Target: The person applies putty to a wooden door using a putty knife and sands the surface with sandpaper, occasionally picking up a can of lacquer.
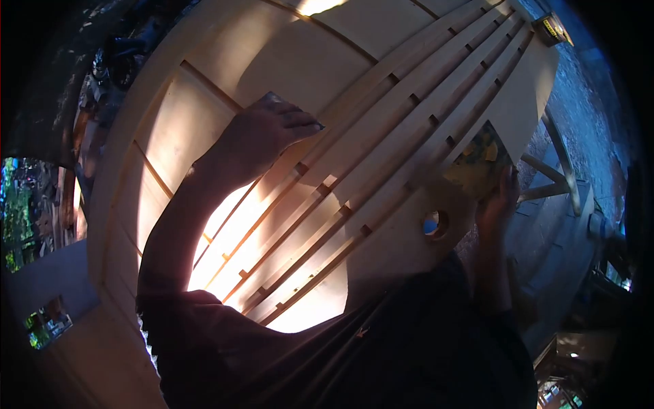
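A large curved wooden panel (300,61) with several long parallel slats (381,143) fills the middle of the view. Small blocks sit in the gaps between the slats. My left hand (283,123) is over the panel beside the uppermost slat, fingers bent and pressed together. A small greyish bit shows at its top, but what it grips is hidden. At the right, my right hand (501,194) holds the lower edge of a flat board with dark and yellow blotches (482,158). Blur softens this board's lower side. A round hole (434,223) pierces the wood to its left.
A small container with a yellow and dark label (552,31) stands at the panel's far right end. Wooden struts (555,167) lie beyond the right edge. Strong sunlight glares on the lower slats. Clutter (112,75) fills the dark left background.
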Tool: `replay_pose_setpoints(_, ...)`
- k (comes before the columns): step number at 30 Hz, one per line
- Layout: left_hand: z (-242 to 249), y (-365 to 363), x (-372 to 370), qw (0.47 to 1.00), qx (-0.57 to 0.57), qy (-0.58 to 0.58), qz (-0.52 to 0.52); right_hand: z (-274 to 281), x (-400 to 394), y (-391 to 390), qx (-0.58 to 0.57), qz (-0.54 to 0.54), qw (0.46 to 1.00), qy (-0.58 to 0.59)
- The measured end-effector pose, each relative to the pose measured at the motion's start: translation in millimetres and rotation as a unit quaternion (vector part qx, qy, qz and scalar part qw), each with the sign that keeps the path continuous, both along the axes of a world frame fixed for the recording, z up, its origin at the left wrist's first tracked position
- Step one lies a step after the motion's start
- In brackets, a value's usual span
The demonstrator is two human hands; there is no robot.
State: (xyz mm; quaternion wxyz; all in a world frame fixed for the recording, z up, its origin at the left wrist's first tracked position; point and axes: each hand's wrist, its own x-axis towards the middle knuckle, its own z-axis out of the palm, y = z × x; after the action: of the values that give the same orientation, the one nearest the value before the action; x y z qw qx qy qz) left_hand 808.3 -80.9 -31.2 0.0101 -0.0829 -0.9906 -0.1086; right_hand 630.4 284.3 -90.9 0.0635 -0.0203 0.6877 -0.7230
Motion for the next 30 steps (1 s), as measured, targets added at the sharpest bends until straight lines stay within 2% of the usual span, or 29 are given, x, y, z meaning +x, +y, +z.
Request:
replay_pose_setpoints(2, -16, 3, 10, 0.999, -0.017, 0.044, -0.007, -9, -14, 16, -0.051, 0.009, 0.998, -0.031)
replay_pose_setpoints(5, -33, -1, 57, 0.999, -0.029, 0.032, -0.015, -12, -17, 14, -0.058, -0.044, 0.995, -0.075)
replay_pose_setpoints(8, 9, -4, 71, 0.993, -0.015, -0.117, -0.001, -14, -17, 11, -0.035, -0.066, 0.995, -0.062)
replay_pose_setpoints(11, 32, -4, 26, 0.999, -0.031, -0.023, -0.009, -31, -23, 27, 0.036, -0.041, 0.998, -0.009)
replay_pose_setpoints(13, 26, -7, -13, 0.999, 0.006, -0.051, -0.013, -43, -28, 38, 0.046, -0.026, 0.999, 0.001)
replay_pose_setpoints(16, 5, -6, -56, 0.999, 0.021, -0.025, -0.043, -34, -33, 30, 0.020, -0.017, 1.000, -0.009)
replay_pose_setpoints(19, 6, 0, -58, 0.985, 0.091, -0.145, 0.020, -25, -24, 21, 0.060, -0.016, 0.997, 0.044)
replay_pose_setpoints(20, 3, -2, -50, 0.989, 0.078, -0.128, 0.007, -38, -31, 33, 0.085, -0.007, 0.994, 0.071)
replay_pose_setpoints(22, -3, -8, -20, 0.994, 0.050, -0.100, -0.019, -46, -37, 49, 0.261, 0.019, 0.941, 0.215)
replay_pose_setpoints(23, -4, -9, -4, 0.994, 0.054, -0.092, -0.016, -46, -38, 57, 0.401, 0.039, 0.855, 0.326)
replay_pose_setpoints(26, -8, -8, 45, 0.995, 0.055, -0.089, 0.002, -45, -32, 47, 0.265, 0.024, 0.939, 0.219)
replay_pose_setpoints(27, -10, -8, 61, 0.994, 0.051, -0.101, 0.014, -23, -22, 24, 0.128, -0.008, 0.987, 0.099)
replay_pose_setpoints(29, -10, -7, 89, 0.990, 0.055, -0.120, 0.052, -19, -21, 16, 0.043, -0.033, 0.998, 0.010)
replay_pose_setpoints(30, -4, -7, 98, 0.988, 0.032, -0.144, 0.038, -18, -21, 12, -0.001, -0.051, 0.998, -0.033)
